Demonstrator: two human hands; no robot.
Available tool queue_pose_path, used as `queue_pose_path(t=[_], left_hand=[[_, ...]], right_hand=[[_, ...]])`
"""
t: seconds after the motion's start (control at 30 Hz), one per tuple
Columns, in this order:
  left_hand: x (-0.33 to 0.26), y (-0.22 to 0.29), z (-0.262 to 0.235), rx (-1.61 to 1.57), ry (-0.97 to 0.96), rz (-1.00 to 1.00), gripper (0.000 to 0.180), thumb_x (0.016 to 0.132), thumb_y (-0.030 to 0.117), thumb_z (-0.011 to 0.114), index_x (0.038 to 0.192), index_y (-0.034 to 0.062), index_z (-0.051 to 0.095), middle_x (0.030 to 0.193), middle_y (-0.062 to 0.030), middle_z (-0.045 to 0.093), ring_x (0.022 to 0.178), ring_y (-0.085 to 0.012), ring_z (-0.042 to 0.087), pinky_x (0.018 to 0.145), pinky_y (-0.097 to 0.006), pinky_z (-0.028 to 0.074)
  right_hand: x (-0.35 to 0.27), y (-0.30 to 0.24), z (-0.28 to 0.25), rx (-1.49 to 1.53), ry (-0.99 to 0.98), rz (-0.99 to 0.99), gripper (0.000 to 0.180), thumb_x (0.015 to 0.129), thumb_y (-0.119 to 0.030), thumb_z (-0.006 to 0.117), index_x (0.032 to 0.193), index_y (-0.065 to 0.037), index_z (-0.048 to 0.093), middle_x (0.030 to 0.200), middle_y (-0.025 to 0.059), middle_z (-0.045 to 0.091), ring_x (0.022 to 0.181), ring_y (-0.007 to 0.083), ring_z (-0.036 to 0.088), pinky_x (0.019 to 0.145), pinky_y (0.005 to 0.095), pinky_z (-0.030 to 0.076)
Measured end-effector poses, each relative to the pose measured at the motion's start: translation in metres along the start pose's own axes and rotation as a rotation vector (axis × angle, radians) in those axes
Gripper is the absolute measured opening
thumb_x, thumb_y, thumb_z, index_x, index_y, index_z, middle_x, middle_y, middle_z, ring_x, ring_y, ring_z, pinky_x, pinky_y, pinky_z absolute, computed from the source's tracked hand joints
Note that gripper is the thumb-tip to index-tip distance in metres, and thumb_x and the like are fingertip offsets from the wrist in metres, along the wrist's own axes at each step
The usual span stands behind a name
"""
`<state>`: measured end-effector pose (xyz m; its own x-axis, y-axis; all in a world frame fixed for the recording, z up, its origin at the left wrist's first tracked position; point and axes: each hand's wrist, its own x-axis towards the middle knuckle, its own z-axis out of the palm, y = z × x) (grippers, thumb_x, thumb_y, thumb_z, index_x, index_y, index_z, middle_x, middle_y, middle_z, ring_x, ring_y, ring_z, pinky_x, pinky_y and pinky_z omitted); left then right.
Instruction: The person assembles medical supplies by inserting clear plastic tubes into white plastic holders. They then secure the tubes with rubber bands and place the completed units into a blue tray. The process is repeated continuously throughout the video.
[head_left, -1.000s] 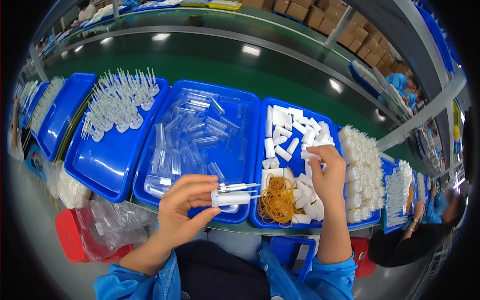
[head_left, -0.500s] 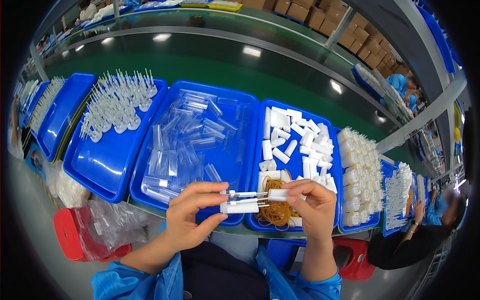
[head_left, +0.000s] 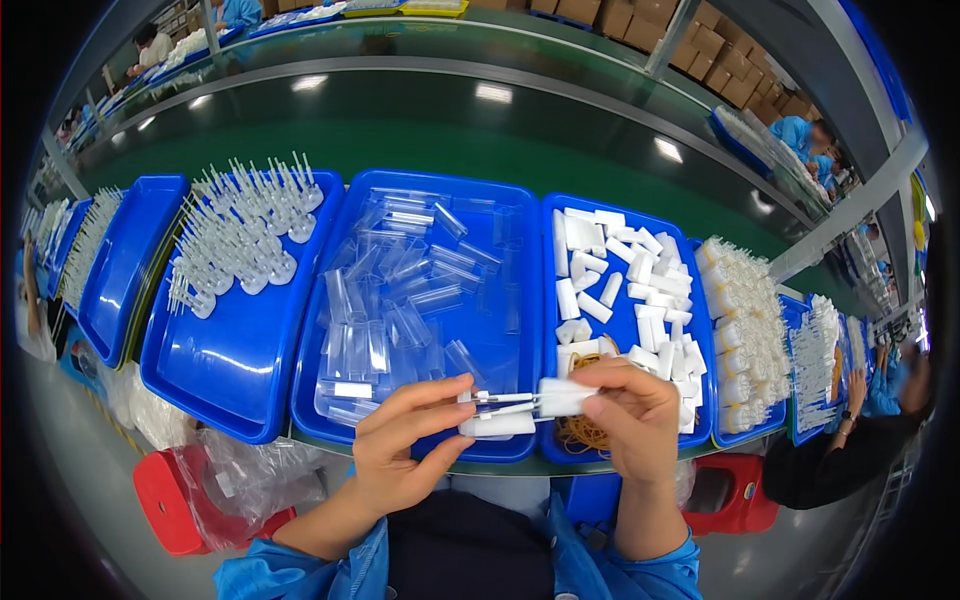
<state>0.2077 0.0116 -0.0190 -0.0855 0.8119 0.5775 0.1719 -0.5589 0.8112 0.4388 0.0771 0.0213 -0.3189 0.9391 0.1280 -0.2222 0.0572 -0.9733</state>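
My left hand [head_left: 405,440] pinches one end of a small bundle of thin white rods [head_left: 510,408], with a white block [head_left: 498,426] along its near side. At the rods' right ends is another white block [head_left: 562,397], gripped between the thumb and fingers of my right hand [head_left: 640,415]. That block is smeared, so how far the rods enter it cannot be made out. Both hands hover over the near edges of two blue trays. Under the right hand lies a heap of tan rubber bands [head_left: 582,434].
Beyond my hands, one blue tray holds clear plastic tubes [head_left: 405,300], another loose white blocks [head_left: 640,270]. Further left stand white stemmed parts [head_left: 250,230]; on the right, bundled white pieces [head_left: 745,330]. Red stools [head_left: 170,500] flank me. A co-worker's arm [head_left: 850,410] shows at far right.
The whole view has shifted, so trays and hands sit further right. The white block in my right hand is now blurred by motion at the rod ends. Both hands keep their grips.
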Motion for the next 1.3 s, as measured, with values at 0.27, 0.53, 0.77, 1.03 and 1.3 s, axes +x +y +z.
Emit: queue_pose_path(t=[0.27,0.53,0.77,1.03,1.3], left_hand=[[-0.002,-0.002,-0.009,-0.011,0.033,-0.011,0.037,0.074,-0.01,0.074,0.11,-0.0024,0.069,0.122,-0.0213,0.061,0.105,-0.0292,0.066,0.087,-0.033,0.057],[-0.001,0.002,-0.002,-0.04,-0.037,-0.036,0.041,0.076,-0.011,0.073,0.115,-0.001,0.068,0.125,-0.0194,0.058,0.102,-0.0271,0.068,0.086,-0.031,0.057],[-0.004,0.007,-0.003,-0.033,-0.07,-0.052,0.044,0.072,-0.009,0.076,0.115,-0.0029,0.067,0.122,-0.0234,0.06,0.11,-0.0304,0.064,0.092,-0.036,0.055],[-0.006,0.002,-0.005,0.036,-0.056,-0.003,0.042,0.072,-0.011,0.074,0.112,-0.0024,0.068,0.12,-0.0228,0.061,0.108,-0.0301,0.065,0.09,-0.035,0.056],[-0.006,0.002,-0.015,-0.267,-0.009,-0.182,0.036,0.077,-0.009,0.071,0.112,-0.0075,0.062,0.125,-0.0254,0.053,0.107,-0.0315,0.064,0.088,-0.036,0.058]], right_hand=[[0.001,-0.009,0.006,-0.218,0.048,-0.046,0.024,0.078,0.01,0.066,0.102,0.007,0.07,0.1,0.0144,0.068,0.093,0.0181,0.061,0.087,0.0295,0.044],[-0.003,-0.009,0.024,-0.44,-0.034,-0.1,0.019,0.077,0.001,0.072,0.095,-0.003,0.074,0.095,0.0079,0.072,0.092,0.0171,0.065,0.111,0.0452,0.022],[-0.006,-0.008,0.038,-0.672,-0.117,-0.337,0.018,0.077,-0.006,0.075,0.095,-0.008,0.075,0.096,0.0048,0.072,0.09,0.016,0.068,0.113,0.0494,0.021],[-0.006,-0.003,0.047,-0.754,-0.123,-0.34,0.014,0.078,-0.008,0.076,0.092,-0.01,0.074,0.093,0.0024,0.073,0.089,0.0148,0.069,0.113,0.0497,0.023],[0.072,-0.008,-0.031,-1.181,0.038,-0.403,0.015,0.073,-0.005,0.072,0.088,-0.002,0.069,0.086,0.0102,0.069,0.072,0.0208,0.066,0.07,0.0311,0.049]])
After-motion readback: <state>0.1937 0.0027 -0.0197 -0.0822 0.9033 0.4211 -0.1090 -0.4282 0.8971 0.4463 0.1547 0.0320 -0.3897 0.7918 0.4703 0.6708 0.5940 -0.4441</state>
